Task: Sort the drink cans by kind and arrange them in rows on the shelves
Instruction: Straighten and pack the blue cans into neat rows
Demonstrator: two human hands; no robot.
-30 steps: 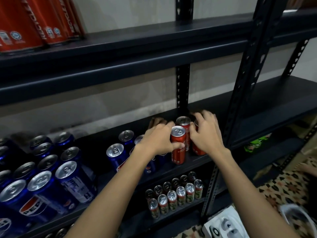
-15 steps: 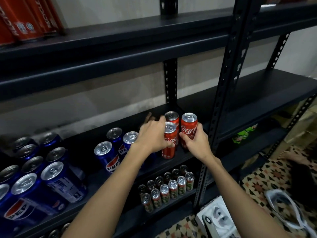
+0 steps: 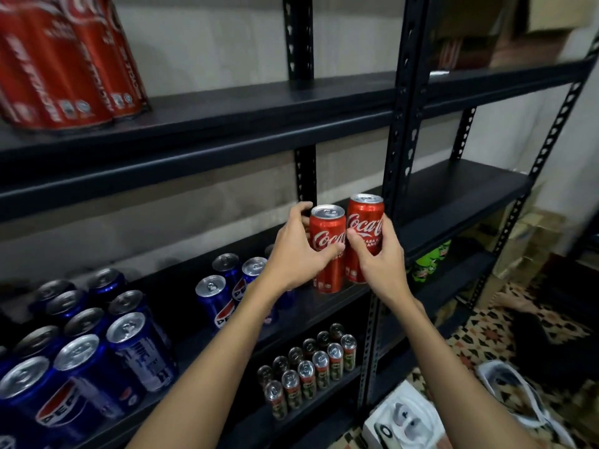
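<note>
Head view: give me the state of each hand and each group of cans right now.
Left hand: grips a red Coca-Cola can, upright.
Right hand: grips a second red can, upright, raised higher than the first.
Pepsi cans: upright, clustered loosely on the middle shelf.
Top-shelf red cans: standing together.
Small cans: upright, in two rows on the lower shelf.

Black metal rack (image 3: 406, 131) standing against pale grey wall (image 3: 210, 40). Patterned tile floor (image 3: 486, 338) showing at lower right. Cardboard boxes (image 3: 518, 247) sitting beyond rack, dim light falling.
</note>
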